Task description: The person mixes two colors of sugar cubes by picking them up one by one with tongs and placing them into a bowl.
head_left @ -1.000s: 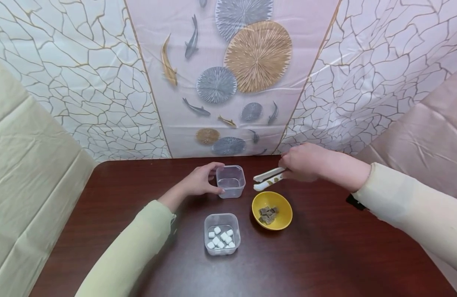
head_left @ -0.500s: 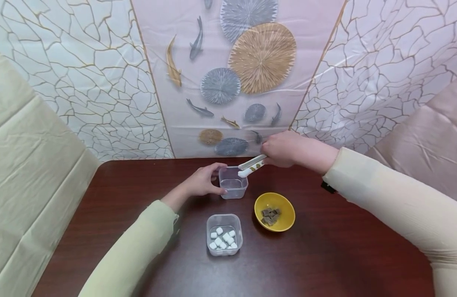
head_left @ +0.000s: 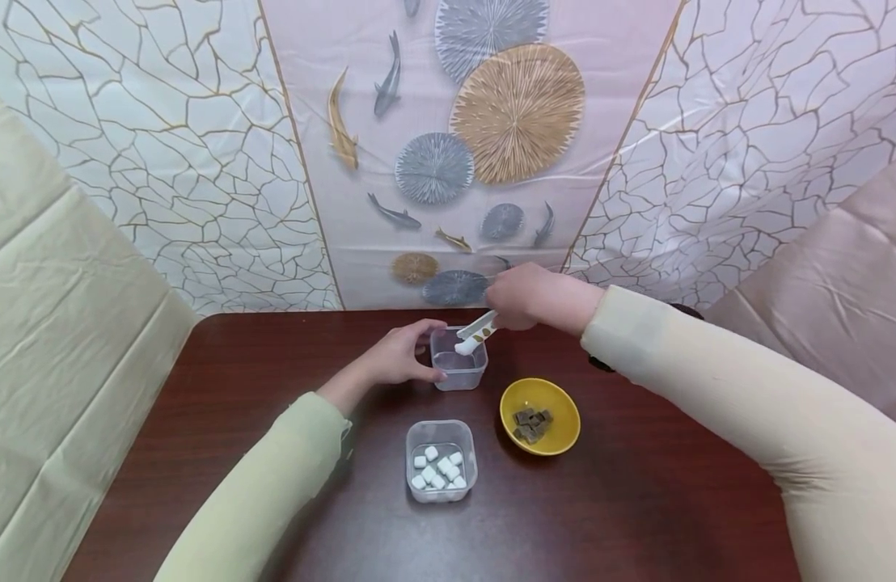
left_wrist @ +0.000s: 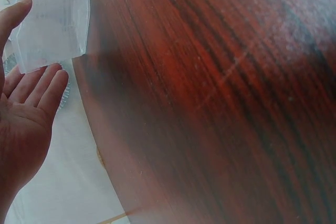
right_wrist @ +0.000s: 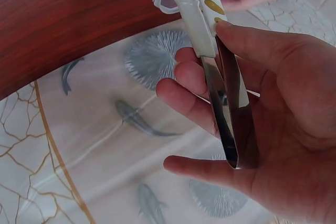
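Right hand (head_left: 519, 297) pinching tongs (right_wrist: 234, 87), bend (right_wrist: 240, 162) in right-wrist view only, left hand (head_left: 395, 356) gripping far tub (head_left: 459, 377), cropped in left-wrist view, near tub (head_left: 441, 495), bowl (head_left: 564, 416) head-only, tips' (head_left: 464, 348) load unclear

There's room along the bench (head_left: 564, 517) in front of the yellow bowl (head_left: 564, 414), but tongs (head_left: 476, 333) and left hand (head_left: 399, 356) crowd the far tub (head_left: 462, 378).

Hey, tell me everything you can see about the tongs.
The tongs have two shiny, metal-looking arms meeting at a bend, with white covers toward the ends, one bearing gold leaf-like marks. The right hand holds them at a slant, white ends at the farther clear plastic container's opening, slightly apart. Whether they grip anything is unclear.
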`<act>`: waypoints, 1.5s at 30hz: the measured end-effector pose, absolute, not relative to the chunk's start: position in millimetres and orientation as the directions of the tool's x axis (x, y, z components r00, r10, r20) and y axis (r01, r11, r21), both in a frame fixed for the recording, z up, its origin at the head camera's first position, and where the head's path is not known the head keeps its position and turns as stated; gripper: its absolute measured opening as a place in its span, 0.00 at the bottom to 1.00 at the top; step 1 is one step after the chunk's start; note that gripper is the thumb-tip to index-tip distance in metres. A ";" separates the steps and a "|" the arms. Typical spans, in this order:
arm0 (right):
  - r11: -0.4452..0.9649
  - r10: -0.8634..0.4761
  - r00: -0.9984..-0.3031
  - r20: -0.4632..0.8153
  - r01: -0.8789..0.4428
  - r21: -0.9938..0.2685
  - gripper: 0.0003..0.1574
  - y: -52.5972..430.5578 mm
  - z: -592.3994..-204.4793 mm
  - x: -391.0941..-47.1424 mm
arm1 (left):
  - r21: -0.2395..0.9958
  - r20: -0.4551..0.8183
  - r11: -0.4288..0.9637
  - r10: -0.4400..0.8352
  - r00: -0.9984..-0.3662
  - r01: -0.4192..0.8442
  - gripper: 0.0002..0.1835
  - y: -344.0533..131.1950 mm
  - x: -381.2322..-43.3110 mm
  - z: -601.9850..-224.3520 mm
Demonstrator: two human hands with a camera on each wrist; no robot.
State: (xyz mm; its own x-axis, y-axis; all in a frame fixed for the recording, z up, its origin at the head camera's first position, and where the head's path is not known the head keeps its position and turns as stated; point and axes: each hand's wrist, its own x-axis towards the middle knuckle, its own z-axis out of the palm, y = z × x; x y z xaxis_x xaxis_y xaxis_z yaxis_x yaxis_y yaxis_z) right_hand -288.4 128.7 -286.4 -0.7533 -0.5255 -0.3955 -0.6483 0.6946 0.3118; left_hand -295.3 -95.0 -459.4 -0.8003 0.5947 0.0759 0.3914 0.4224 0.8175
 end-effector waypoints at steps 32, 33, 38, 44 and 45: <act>0.622 -0.378 -0.746 -0.548 -0.643 0.447 0.24 87.2 -321.6 -290.6 | 0.802 0.048 0.458 0.589 -0.806 0.383 0.46 -96.4 -296.5 -459.0; 0.623 -0.371 -0.749 -0.549 -0.639 0.450 0.25 86.3 -322.8 -290.3 | 0.801 0.047 0.460 0.589 -0.807 0.382 0.46 -96.5 -296.6 -458.9; 0.628 -0.338 -0.757 -0.559 -0.624 0.466 0.27 81.9 -326.8 -289.0 | 0.794 0.031 0.479 0.585 -0.811 0.375 0.46 -96.3 -296.5 -457.4; 0.589 -0.362 -0.746 -0.559 -0.648 0.483 0.25 79.2 -328.2 -286.6 | 0.791 0.022 0.486 0.584 -0.811 0.371 0.47 -96.6 -296.5 -457.0; 0.581 -0.372 -0.744 -0.556 -0.653 0.485 0.25 79.2 -328.1 -286.1 | 0.791 0.024 0.485 0.585 -0.811 0.373 0.47 -96.6 -296.5 -456.9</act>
